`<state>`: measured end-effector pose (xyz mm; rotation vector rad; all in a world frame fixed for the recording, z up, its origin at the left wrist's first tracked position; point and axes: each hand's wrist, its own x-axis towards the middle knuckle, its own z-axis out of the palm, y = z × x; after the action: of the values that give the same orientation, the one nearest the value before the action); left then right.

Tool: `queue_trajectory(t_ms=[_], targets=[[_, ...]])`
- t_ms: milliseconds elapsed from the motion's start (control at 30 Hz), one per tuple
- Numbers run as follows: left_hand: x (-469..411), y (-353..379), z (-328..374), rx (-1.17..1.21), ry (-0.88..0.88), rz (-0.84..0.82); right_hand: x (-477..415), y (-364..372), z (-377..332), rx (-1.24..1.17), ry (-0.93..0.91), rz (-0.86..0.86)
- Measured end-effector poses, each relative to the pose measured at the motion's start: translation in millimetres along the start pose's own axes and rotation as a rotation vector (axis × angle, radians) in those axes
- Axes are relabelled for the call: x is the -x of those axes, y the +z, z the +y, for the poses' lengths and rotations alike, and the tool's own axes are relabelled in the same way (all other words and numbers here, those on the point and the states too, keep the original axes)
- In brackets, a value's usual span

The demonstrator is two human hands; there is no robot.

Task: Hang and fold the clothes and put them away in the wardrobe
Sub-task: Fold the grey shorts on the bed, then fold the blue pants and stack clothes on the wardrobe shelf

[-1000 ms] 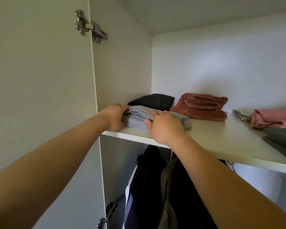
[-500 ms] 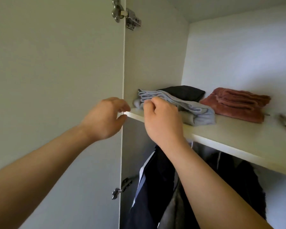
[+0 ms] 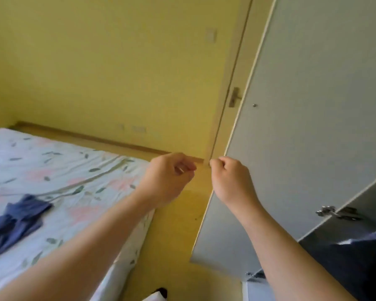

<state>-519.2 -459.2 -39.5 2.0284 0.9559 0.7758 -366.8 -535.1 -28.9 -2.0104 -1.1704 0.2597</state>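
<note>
My left hand (image 3: 167, 177) and my right hand (image 3: 230, 179) hang in the air in front of me, fingers loosely curled, holding nothing. A crumpled blue garment (image 3: 15, 218) lies on the bed (image 3: 78, 183) at the lower left, well away from both hands. The open white wardrobe door (image 3: 302, 127) stands on the right, just right of my right hand. Dark hanging clothes (image 3: 356, 263) show inside the wardrobe at the lower right. The shelf with the folded clothes is out of view.
The bed has a floral sheet and fills the left. A strip of yellow floor (image 3: 182, 224) runs between the bed and the wardrobe door. A room door with a handle (image 3: 233, 97) stands behind, in the yellow wall.
Both hands left the folded grey garment on the wardrobe shelf and drew back. The view swung left and down from the shelf to the bed and floor.
</note>
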Motion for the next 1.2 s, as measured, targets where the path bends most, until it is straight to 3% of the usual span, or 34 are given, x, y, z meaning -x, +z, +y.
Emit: queue_trajectory(t_ms=[433, 633, 900, 1200], targets=[[93.3, -153.0, -351.8, -0.069, -0.85, 0.171, 19.9, 323.8, -82.3, 0.115, 0.031, -0.824], [132.0, -205.0, -532.3, -0.164, -1.167, 0.085, 25.6, 491.0, -102.4, 0.114, 0.148, -1.035], [139.1, -240.6, -723.9, -0.415, -1.32, -0.178, 28.3, 656.4, -78.5, 0.112, 0.245, -1.095], [122.1, -240.7, -851.4, -0.556, -1.327, -0.356, 24.6, 753.4, -36.7, 0.197, 0.278, -1.134]])
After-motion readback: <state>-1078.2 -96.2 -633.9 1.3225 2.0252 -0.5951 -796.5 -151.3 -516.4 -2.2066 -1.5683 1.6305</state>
